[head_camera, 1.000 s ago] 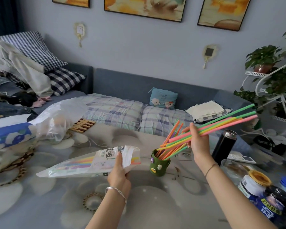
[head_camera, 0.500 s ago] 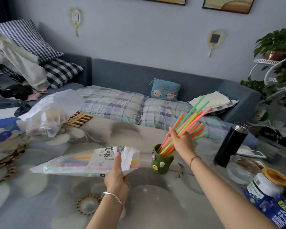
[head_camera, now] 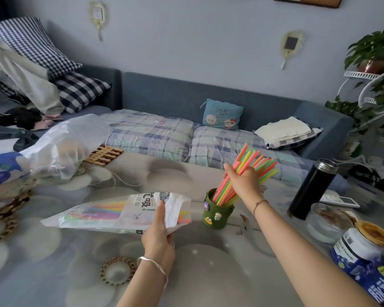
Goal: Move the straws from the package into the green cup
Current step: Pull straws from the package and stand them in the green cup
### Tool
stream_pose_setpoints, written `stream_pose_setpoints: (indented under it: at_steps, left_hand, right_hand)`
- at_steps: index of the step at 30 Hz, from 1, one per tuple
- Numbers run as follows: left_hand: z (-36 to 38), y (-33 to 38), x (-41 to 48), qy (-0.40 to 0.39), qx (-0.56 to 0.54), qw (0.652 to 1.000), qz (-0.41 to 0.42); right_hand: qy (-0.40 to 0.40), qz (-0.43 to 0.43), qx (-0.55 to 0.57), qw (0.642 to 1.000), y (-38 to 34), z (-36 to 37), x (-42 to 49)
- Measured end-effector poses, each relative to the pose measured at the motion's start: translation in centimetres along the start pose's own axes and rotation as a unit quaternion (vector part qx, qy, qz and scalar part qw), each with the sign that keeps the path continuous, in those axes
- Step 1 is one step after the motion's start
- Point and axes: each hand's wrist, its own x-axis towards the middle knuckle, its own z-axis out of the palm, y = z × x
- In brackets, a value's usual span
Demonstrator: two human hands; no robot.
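In green cup [head_camera: 217, 214]: straws [head_camera: 251, 165] | right hand [head_camera: 244, 181] gripping | left hand [head_camera: 159, 237]: package [head_camera: 111, 212]

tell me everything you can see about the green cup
The green cup is small and dark green, with a soft, felt-like look. Little charms sit on its front: a purple one, a white mushroom shape and a yellow duck-like face. It stands upright on the table, right of the package. Bright straws fill it and lean right, gripped above by the right hand.

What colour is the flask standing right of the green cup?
Black, with a silver metal top; the flask shows best in the head view.
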Motion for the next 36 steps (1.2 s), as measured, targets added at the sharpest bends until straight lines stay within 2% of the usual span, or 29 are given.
stream_pose_setpoints:
  at_steps: [3, 7, 11, 16, 19, 25, 30, 32, 33, 34, 36]
  left_hand:
    - [0.0, -0.2, 0.1, 0.001, 0.004, 1.000, 0.004]
    - [0.1, -0.2, 0.0, 0.007, 0.005, 1.000, -0.004]
    - [0.1, 0.2, -0.8, 0.008, 0.010, 1.000, -0.011]
    - [0.4, 1.1, -2.9, 0.008, 0.020, 1.000, -0.018]
    - [0.7, 1.8, -4.0, -0.011, 0.010, 1.000, -0.008]
    - [0.3, 3.2, -6.3, -0.046, 0.016, 0.999, 0.020]
    - [-0.3, 3.5, -8.0, -0.054, 0.011, 0.998, 0.030]
    - [-0.2, 3.6, -9.1, -0.059, 0.024, 0.997, 0.041]
    - [0.0, 3.6, -9.9, -0.058, 0.034, 0.996, 0.055]
    - [0.2, 3.7, -10.8, -0.049, 0.050, 0.995, 0.076]
    - [0.7, 4.0, -12.8, -0.038, 0.086, 0.986, 0.138]
  right_hand:
    - [-0.049, 0.031, -0.007, 0.998, 0.7, 0.3, 0.0]
    - [-0.071, 0.049, 0.007, 0.996, 0.3, -0.4, -0.4]
    - [-0.050, 0.051, 0.087, 0.994, -0.7, -1.8, -1.4]
    - [0.039, 0.040, 0.121, 0.991, -1.7, -3.2, -4.4]
    - [0.065, 0.031, 0.159, 0.985, -2.1, -3.7, -6.1]
    - [0.018, 0.076, 0.184, 0.980, -2.7, -5.3, -9.2]
    - [0.015, 0.161, 0.190, 0.968, -2.9, -5.8, -11.8]
    - [-0.010, 0.194, 0.251, 0.948, -3.4, -5.2, -13.2]
    - [-0.038, 0.216, 0.315, 0.923, -3.5, -4.8, -14.0]
    - [-0.069, 0.251, 0.390, 0.883, -3.9, -4.3, -14.9]
    - [-0.116, 0.326, 0.526, 0.777, -4.8, -3.4, -16.7]
